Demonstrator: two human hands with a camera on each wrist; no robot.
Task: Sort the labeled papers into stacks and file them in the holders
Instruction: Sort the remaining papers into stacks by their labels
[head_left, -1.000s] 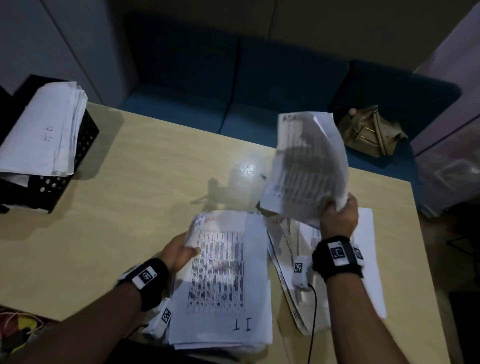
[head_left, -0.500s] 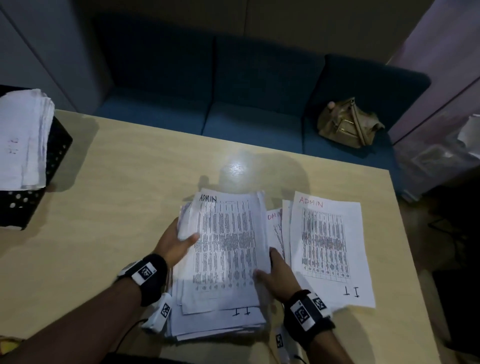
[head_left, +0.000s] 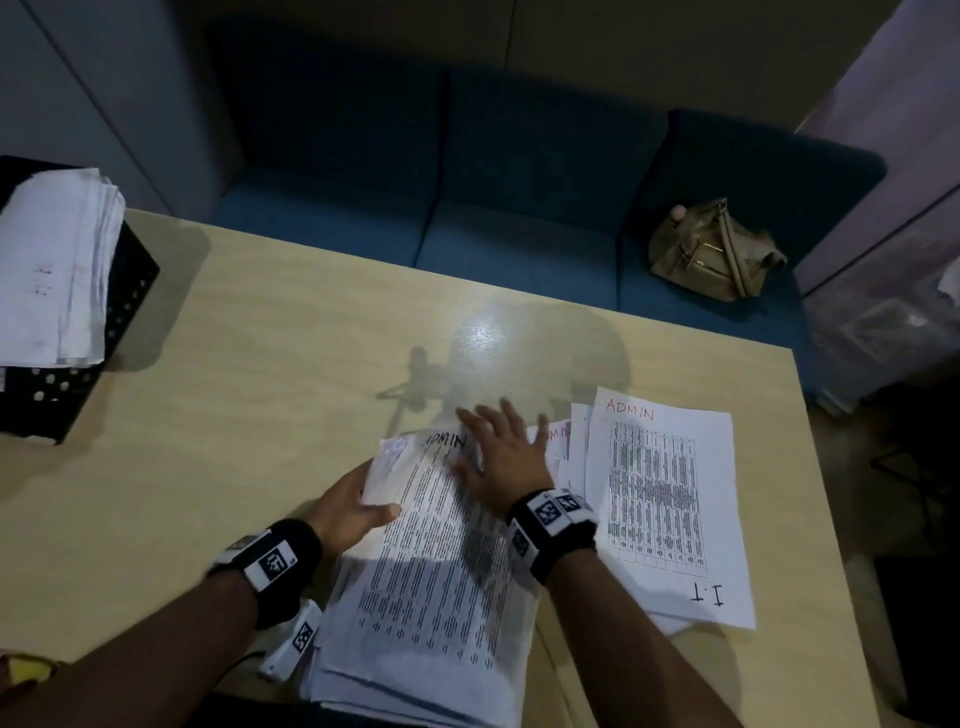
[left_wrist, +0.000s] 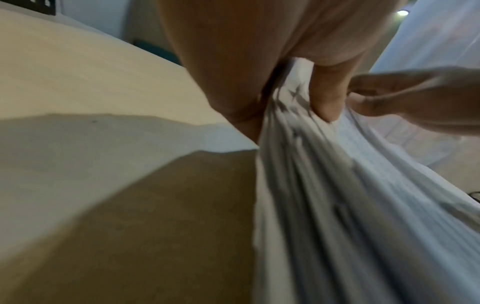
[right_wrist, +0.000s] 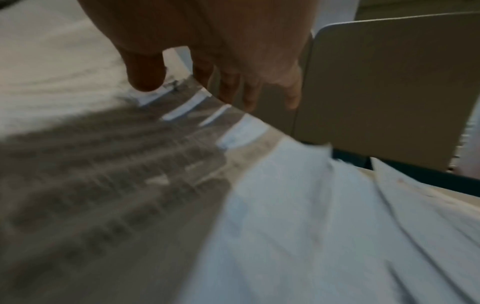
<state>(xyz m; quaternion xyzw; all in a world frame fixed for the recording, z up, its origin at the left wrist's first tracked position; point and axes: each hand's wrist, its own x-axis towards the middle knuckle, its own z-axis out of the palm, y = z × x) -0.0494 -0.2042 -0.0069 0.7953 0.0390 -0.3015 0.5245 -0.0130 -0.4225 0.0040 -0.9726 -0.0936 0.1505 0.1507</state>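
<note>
A thick stack of printed papers (head_left: 436, 587) lies at the table's near edge, its top sheet marked ADMIN. My left hand (head_left: 358, 506) grips the stack's left edge, thumb on top; the left wrist view shows the thumb (left_wrist: 326, 94) pressing the sheet edges (left_wrist: 311, 185). My right hand (head_left: 501, 452) lies flat with spread fingers over the stack's far end, blurred. In the right wrist view its fingers (right_wrist: 233, 86) hang straight above the printed sheet (right_wrist: 116, 174). To the right lies a smaller pile (head_left: 665, 499) labelled ADMIN and I.T. A black mesh holder (head_left: 88, 364) at far left carries papers (head_left: 57, 270).
The wooden table (head_left: 260, 405) has bare surface between the holder and the stacks. Behind it runs a blue sofa (head_left: 519, 208) with a tan handbag (head_left: 711, 249) on it. The table's right edge lies just past the smaller pile.
The right hand laid its lifted sheet on the right pile, then came to the near stack and slid from its right side up over its far end. The left hand stayed on the stack's edge.
</note>
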